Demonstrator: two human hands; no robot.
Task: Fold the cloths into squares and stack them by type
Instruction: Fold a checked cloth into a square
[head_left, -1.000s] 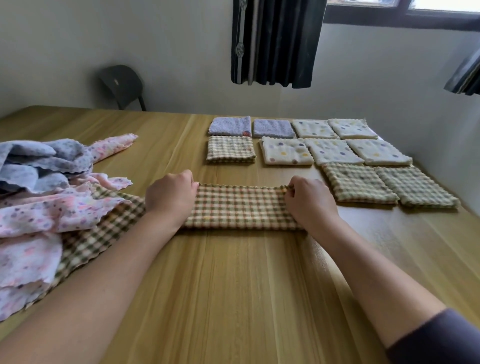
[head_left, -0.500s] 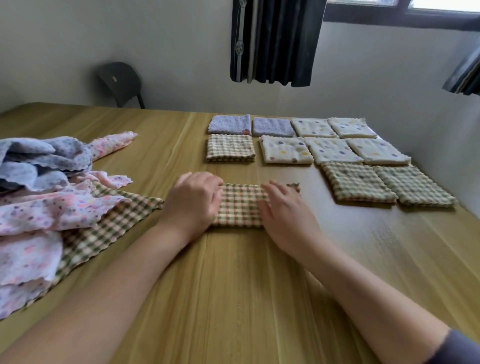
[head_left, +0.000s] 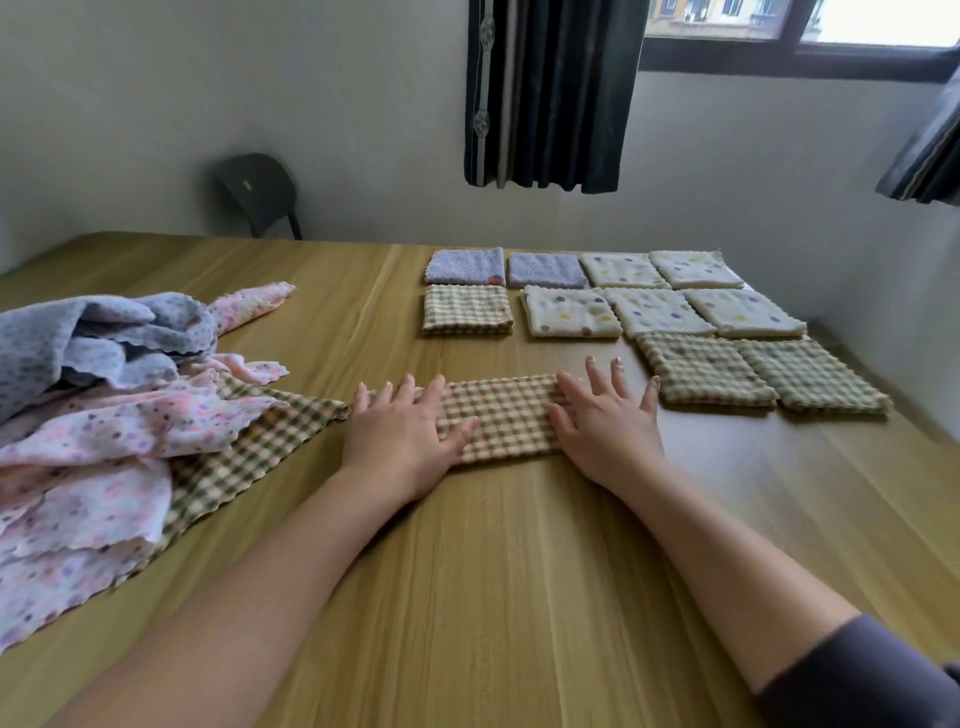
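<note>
We see the folded checked cloth (head_left: 501, 418) lying long-axis left to right, left hand (head_left: 402, 441) and right hand (head_left: 608, 431) pressing it flat-fingered, gripping nothing.

Wall (head_left: 156, 93): I see plain pale grey.
Chair (head_left: 258, 189): dark, upper left.
Window (head_left: 878, 21): upper right, daylit.
Curtain (head_left: 550, 93): dark, top centre.
Worktop (head_left: 493, 571): light wood.

Much of cloth pile (head_left: 104, 431) off-frame
</note>
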